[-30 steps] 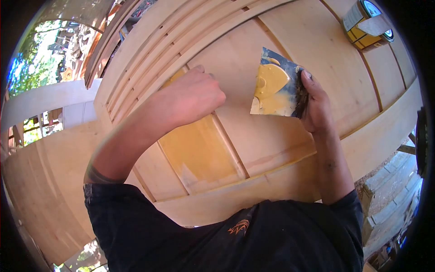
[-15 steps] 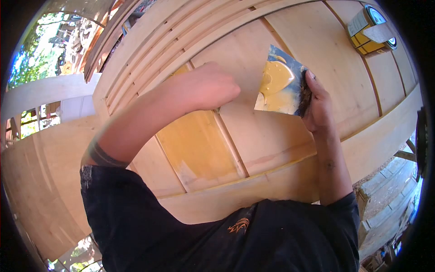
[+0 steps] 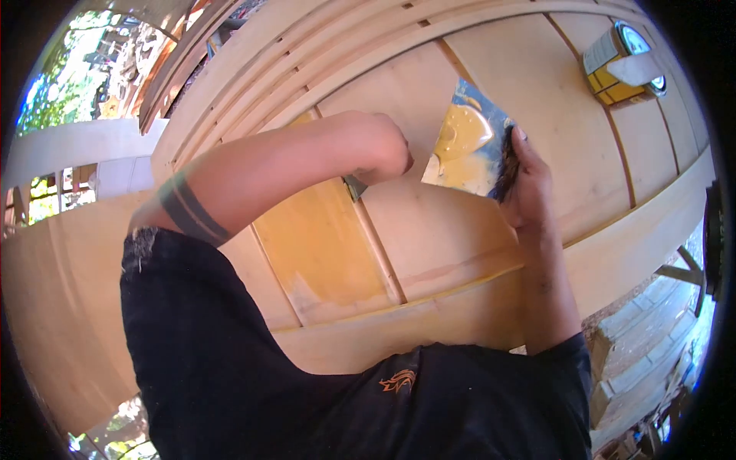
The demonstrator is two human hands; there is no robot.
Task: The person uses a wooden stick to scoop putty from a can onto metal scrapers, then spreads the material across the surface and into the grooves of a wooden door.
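My left hand (image 3: pixel 381 146) is closed, back of the hand up, over a wooden panel. The grey blade of a scraper (image 3: pixel 354 188) pokes out below it; its grip is hidden in my fist. Under the blade and forearm lies a yellow-stained panel strip (image 3: pixel 318 245) with a pale patch near its lower end. My right hand (image 3: pixel 529 180) grips the edge of a flat plate (image 3: pixel 483 172), thumb on top, held above the panel. Glossy yellow paste (image 3: pixel 464 130) is heaped on the plate, and the edge by my fingers is dark and crusted.
An open can (image 3: pixel 613 65) with a yellow label stands on the panel at upper right, a pale flat piece (image 3: pixel 635 70) across its top. Slatted wooden rails (image 3: pixel 253 84) run along the far side. A wooden frame edge (image 3: pixel 429 322) lies before my body. Grey blocks (image 3: pixel 636 360) stand at lower right.
My left hand has shifted slightly and turned, so more of the scraper blade shows. My right hand and the plate have moved a little to the left and tilted. The view has shifted slightly.
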